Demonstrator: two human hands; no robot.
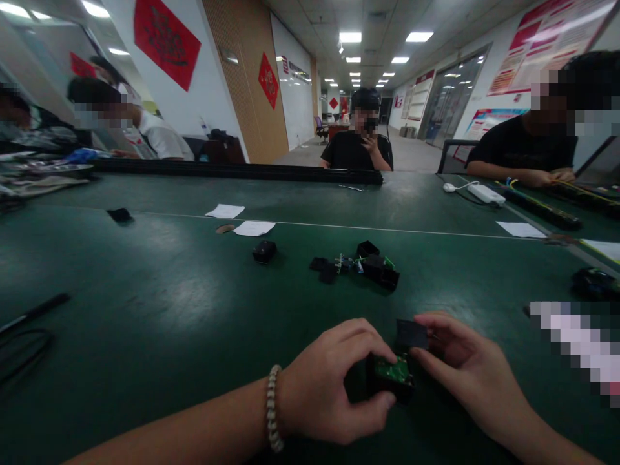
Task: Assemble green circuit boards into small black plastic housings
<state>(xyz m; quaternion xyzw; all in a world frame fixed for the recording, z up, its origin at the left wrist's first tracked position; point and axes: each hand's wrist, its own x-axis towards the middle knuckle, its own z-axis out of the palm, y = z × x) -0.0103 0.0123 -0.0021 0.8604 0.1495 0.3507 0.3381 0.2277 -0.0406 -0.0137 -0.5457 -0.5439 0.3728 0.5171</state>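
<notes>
My left hand [346, 381], with a beaded bracelet [274, 408] at the wrist, grips a small black plastic box by its sides between thumb and fingers. Inside the box's open top shows a green circuit board [394, 369]. Pinched in my right hand [472, 365] is a flat black cover [411, 334], tilted just above and behind the box. The cover and box look very close; whether they touch I cannot tell. Farther back lies a cluster of black box parts [380, 266] and small components [343, 262]. Left of it sits a closed black box [264, 251].
White papers [254, 228] lie near a round hole [225, 228] in the green table [169, 310]. A long black bar [232, 169] runs along the far side. A white power adapter [485, 194] is at right, and a black cable [29, 342] at left. Several people sit around.
</notes>
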